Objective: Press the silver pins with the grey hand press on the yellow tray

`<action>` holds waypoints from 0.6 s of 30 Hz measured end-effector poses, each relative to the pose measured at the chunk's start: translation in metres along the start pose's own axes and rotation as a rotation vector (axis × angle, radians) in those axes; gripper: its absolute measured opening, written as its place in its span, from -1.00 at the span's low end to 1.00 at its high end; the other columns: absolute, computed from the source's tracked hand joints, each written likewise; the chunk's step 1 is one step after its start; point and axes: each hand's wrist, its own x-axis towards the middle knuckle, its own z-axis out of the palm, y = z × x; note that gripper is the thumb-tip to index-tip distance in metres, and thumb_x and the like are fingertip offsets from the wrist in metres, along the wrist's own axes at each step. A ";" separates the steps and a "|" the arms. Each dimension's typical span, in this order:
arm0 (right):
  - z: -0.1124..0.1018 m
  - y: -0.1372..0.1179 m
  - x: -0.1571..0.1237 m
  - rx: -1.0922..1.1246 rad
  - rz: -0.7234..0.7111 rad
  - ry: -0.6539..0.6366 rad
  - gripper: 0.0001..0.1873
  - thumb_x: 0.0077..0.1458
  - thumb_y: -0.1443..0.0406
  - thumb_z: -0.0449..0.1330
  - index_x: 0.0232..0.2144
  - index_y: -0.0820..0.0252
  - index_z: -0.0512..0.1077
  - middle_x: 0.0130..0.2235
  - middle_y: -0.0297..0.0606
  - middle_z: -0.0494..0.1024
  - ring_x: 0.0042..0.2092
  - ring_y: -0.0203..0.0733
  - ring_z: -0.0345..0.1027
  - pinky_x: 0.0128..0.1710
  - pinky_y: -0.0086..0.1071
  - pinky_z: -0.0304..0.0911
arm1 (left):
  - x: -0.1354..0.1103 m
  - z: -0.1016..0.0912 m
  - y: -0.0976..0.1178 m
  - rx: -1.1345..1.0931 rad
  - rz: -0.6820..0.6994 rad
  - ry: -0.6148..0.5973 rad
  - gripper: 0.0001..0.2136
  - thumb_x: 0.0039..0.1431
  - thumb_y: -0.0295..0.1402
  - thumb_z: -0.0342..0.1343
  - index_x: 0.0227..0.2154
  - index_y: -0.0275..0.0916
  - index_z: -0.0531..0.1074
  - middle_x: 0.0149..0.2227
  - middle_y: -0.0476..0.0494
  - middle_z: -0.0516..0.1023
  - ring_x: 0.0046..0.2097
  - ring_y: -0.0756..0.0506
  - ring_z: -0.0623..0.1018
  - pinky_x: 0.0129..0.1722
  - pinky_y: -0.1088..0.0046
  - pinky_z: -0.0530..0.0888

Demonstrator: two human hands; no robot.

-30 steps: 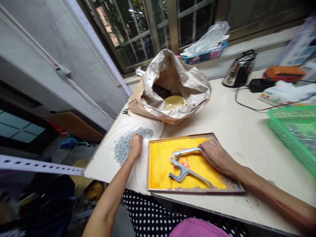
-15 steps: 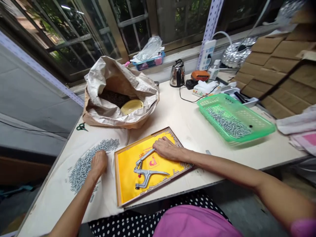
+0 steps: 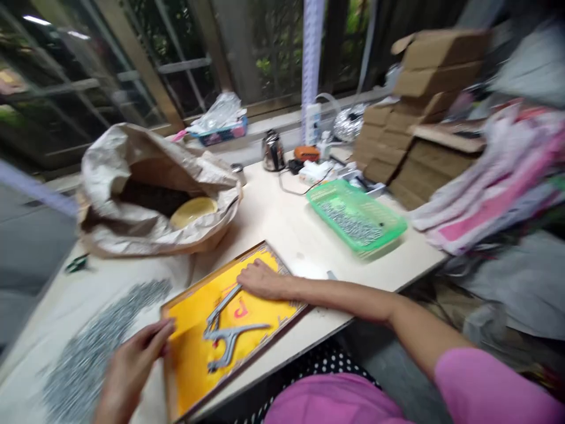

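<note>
My right hand (image 3: pixel 263 280) is curled over the end of the upper handle of grey snap-fastener pliers (image 3: pixel 230 338). The pliers lie spread apart on the yellow bottom of a shallow tray (image 3: pixel 165 353). Small metal pieces line the tray's far and right edges. Beside the tray's left rim is my left hand (image 3: pixel 132 359), thumb and fingers pinched together; anything between them is too blurred to make out. A pile of small silvery metal pieces (image 3: pixel 101 335) is spread on a white cloth to its left.
A large paper sack (image 3: pixel 207 238) with a yellow bowl (image 3: pixel 194 212) inside stands behind the tray. Further right sit a green basket (image 3: pixel 392 238) of metal pieces, a kettle (image 3: pixel 273 152) and an orange battery (image 3: pixel 306 153). Cardboard boxes (image 3: pixel 436 65) are stacked at the right.
My left hand has left the pile of metal pieces and moved right to the tray's left rim. The view has turned right; my right hand stays on the pliers handle.
</note>
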 end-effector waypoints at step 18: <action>0.006 0.000 -0.006 -0.018 -0.141 0.167 -0.71 0.39 0.38 -0.16 -0.23 0.16 0.36 -0.24 -0.17 0.48 -0.23 -0.09 0.17 -0.16 -0.21 -0.10 | -0.051 0.055 0.008 -0.334 -0.222 -0.440 -0.65 -0.13 -0.07 0.24 -0.54 -0.33 0.55 -0.61 -0.01 0.39 -0.51 0.03 0.27 -0.48 0.50 0.19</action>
